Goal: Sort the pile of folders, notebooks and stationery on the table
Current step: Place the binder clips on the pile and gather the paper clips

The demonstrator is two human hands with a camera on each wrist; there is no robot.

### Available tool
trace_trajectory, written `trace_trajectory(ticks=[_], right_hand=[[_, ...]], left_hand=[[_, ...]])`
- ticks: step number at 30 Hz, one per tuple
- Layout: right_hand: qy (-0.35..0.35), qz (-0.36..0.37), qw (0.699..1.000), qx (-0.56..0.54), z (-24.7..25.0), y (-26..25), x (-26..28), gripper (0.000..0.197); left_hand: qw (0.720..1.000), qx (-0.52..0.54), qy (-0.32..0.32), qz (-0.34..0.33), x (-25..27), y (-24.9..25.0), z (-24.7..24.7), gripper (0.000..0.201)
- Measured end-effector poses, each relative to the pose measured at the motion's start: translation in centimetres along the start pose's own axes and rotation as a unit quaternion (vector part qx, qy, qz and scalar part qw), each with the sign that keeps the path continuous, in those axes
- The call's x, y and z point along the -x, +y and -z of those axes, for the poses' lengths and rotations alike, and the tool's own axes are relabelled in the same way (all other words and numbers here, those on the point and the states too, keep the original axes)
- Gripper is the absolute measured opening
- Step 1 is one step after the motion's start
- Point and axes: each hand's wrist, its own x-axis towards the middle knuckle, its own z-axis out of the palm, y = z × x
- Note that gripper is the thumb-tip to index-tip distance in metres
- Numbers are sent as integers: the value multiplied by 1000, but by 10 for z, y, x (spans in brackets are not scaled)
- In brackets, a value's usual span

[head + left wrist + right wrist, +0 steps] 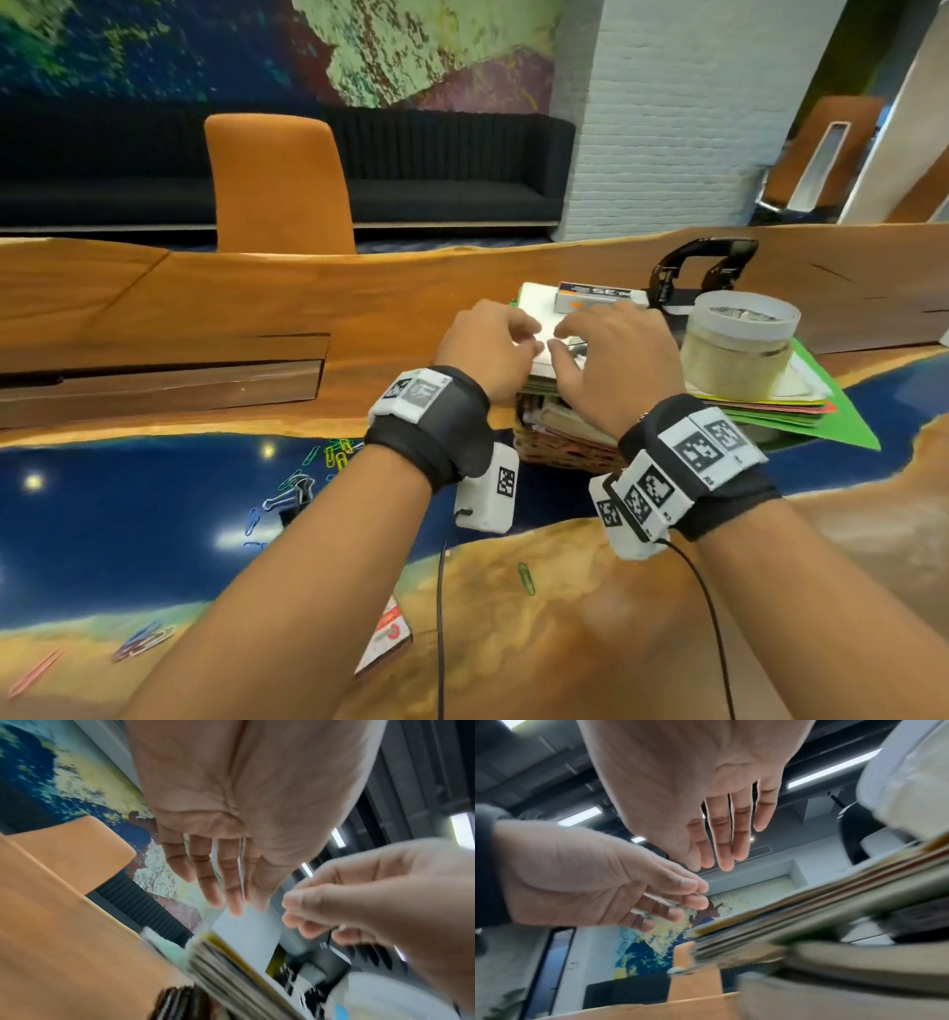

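Wooden table (pixel 154 308): left hand (pixel 488 349) and right hand (pixel 616 349), fingers loosely extended, hover over stack (pixel 539 383) edge.

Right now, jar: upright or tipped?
Upright. The jar stands on the folders, its round top level and facing up.
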Motion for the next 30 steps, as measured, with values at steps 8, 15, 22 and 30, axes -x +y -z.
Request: trace_trajectory(ticks=[8,15,22,30], right_hand=[[-79,8,972,-221,-44,-84,-2,11],[-292,-21,938,-185,-118,-126,11,14],[-351,43,928,-115,-142,-162,-7,29],[-400,82,911,-60,-149,-179,-19,21]], left_hand=[[978,60,141,138,69,-120,76,15],[966,81,101,226,106,-182,74,15],[969,61,97,217,95,-186,70,15],[970,37,103,216,97,-185,65,21]])
